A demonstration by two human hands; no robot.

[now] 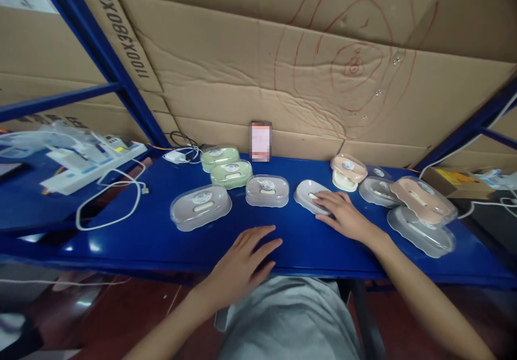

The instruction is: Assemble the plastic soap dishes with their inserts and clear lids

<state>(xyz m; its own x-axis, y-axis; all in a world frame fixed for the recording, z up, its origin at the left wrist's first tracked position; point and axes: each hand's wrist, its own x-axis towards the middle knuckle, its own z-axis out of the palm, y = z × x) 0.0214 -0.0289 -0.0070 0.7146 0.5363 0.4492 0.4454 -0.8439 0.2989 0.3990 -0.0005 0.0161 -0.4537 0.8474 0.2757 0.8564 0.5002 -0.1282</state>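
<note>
A clear case (pixel 312 195) is covered by the right hand (pixel 341 215) at mid-bench, between a grey case (pixel 267 190) and a pink one (pixel 348 171). Its fingers (pixel 326 201) are laid flat on the lid, not closed round it. The left hand (pixel 242 260) is spread open on the blue bench (pixel 133 241). For a sound grip, the case is best pinched across its narrow sides and kept level.

Packing workshop (cardboard walls (pixel 250 80), blue bench (pixel 161 241))

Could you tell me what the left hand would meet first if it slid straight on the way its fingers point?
Probably the grey soap box: the left hand points up-right across bare blue table, though depth is uncertain.
</note>
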